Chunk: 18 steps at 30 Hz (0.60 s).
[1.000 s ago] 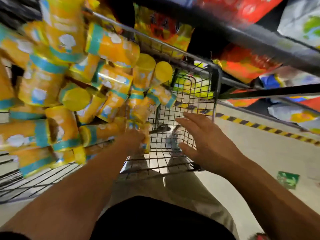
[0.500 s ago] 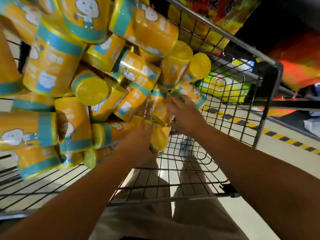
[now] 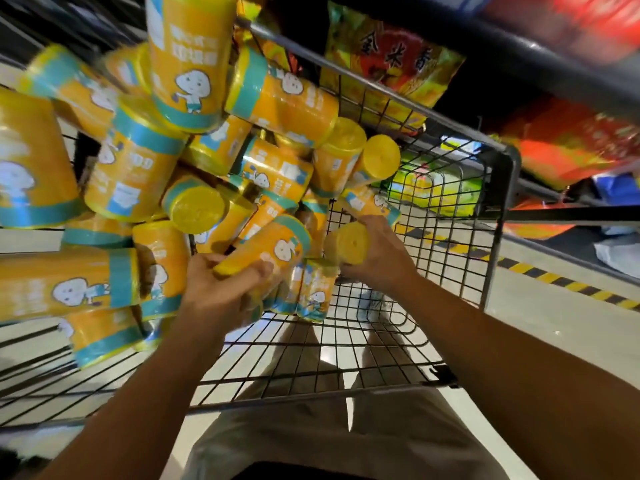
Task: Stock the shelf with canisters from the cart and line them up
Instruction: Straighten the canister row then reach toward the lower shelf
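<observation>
Orange cylindrical canisters [image 3: 138, 174] with teal bands heaped far left in the black wire cart [image 3: 498, 209]. My left hand [image 3: 221, 292] curls round a slanting canister [image 3: 273, 247], axis running far-right; my right hand [image 3: 381, 265] grips an end-on canister [image 3: 346, 242], lid facing me. Dark shelf [image 3: 519, 60] far right, nearer that hand.

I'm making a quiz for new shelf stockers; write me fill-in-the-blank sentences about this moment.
Left hand and right hand together grip ___ orange cylindrical canisters.
The canister showing its round yellow lid is in the ___ hand.
The gripped canister showing a cartoon figure is in the ___ hand.
Missing: two; right; left.
</observation>
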Tool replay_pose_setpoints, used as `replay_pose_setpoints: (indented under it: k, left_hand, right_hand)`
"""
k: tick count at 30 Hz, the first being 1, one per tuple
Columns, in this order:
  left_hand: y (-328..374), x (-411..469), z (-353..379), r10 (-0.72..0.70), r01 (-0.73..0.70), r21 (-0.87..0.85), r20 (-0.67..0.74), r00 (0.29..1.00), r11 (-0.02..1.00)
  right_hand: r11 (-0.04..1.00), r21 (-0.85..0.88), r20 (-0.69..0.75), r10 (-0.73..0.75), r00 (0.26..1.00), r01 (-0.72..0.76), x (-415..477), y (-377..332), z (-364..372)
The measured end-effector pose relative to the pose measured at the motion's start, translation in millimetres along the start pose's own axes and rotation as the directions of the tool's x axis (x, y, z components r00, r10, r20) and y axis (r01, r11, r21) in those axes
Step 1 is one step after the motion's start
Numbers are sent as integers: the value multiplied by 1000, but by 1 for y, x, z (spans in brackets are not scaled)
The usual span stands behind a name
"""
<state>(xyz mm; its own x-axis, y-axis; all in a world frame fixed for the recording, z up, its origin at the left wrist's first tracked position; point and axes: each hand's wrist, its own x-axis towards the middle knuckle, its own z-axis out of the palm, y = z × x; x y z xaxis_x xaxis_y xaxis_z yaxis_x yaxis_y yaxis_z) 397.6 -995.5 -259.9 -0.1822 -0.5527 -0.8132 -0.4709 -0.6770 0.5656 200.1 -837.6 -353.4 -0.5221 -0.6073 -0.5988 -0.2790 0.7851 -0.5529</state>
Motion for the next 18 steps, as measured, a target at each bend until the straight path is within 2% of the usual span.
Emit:
replay_pose_setpoints:
  k: [3, 5, 8, 10, 12, 14, 18]
  left_hand:
    - [3, -11, -4, -121, 126, -139, 48, 992, 982]
    - [9, -22, -3, -159, 182, -209, 126, 979, 961]
    - [18, -41, 0, -136, 194, -270, 220, 966, 943]
    - [25, -57, -1, -123, 215, -290, 304, 945, 933]
    - [32, -71, -3, -109, 232, -290, 385, 916, 928]
    - [40, -85, -6, -98, 243, -274, 452, 887, 930]
    - [60, -105, -6, -49, 212, -222, 572, 819, 952]
  right_hand:
    - [934, 330, -64, 165, 984, -135, -34, -10, -23]
    - [825, 533, -51, 256, 965, -191, -54, -23, -41]
    - [673, 685, -19, 399, 917, -279, -83, -39, -59]
    - [501, 812, 55, 442, 895, -298, -102, -55, -73]
    - [279, 919, 162, 383, 910, -280, -119, -72, -88]
    - [135, 942, 262, 276, 925, -307, -136, -83, -101]
    - [80, 920, 384, 20, 923, -384, -161, -90, -114]
